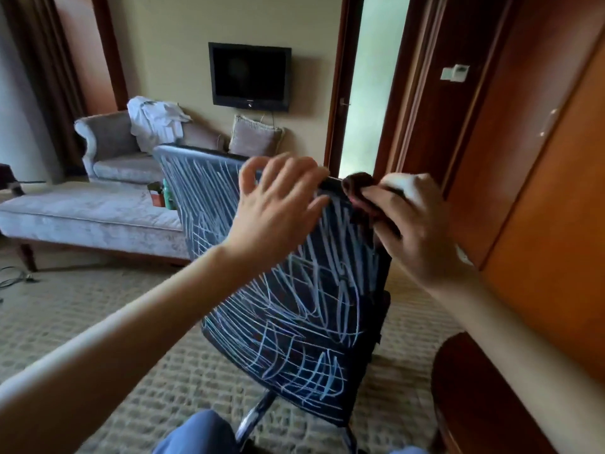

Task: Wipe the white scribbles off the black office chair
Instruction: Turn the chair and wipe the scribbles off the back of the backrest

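The black office chair stands in front of me with its backrest turned my way, covered in white scribbles from top to bottom. My left hand lies over the top edge of the backrest, fingers spread and loosely bent. My right hand grips a dark brown cloth at the upper right corner of the backrest. Part of the cloth is hidden under my fingers.
A grey chaise sofa with white clothes and cushions stands behind the chair. A TV hangs on the wall. A wooden wardrobe and a round dark table are close on the right. A cable lies on the carpet at left.
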The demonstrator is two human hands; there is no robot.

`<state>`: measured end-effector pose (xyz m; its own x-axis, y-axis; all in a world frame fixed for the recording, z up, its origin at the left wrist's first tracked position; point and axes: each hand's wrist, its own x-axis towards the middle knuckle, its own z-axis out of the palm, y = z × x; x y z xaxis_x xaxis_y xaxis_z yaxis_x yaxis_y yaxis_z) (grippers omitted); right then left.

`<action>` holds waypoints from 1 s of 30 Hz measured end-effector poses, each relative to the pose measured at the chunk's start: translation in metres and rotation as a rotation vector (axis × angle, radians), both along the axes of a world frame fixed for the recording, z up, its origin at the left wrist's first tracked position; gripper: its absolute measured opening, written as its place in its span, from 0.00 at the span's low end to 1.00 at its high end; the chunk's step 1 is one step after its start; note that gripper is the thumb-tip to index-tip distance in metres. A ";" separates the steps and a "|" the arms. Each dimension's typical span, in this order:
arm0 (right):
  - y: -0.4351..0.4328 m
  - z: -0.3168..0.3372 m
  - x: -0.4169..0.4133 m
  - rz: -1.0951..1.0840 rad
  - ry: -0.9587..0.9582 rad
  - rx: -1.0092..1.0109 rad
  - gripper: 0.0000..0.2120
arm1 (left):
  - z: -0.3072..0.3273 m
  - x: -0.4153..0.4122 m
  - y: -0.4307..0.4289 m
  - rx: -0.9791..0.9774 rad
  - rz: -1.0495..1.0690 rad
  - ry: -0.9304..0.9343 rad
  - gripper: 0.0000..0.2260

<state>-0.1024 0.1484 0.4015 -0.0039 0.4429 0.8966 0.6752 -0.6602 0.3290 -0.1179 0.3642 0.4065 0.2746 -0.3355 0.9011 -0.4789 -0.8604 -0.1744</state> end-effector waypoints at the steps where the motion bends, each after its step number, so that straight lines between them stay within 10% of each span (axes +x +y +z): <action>1: -0.007 -0.005 0.005 -0.032 -0.003 -0.051 0.09 | 0.013 0.006 0.000 0.000 0.053 0.099 0.17; 6: -0.053 -0.020 0.019 -0.180 0.008 -0.084 0.15 | 0.036 0.039 -0.021 0.080 -0.059 0.475 0.19; 30: -0.098 -0.052 0.033 -0.357 0.066 -0.094 0.16 | 0.031 0.059 -0.071 0.025 -0.137 0.351 0.15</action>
<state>-0.0696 0.0508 0.3493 0.2217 0.4861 0.8453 0.4295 -0.8269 0.3629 -0.0584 0.2930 0.4375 0.5165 -0.4112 0.7511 -0.6238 -0.7816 0.0010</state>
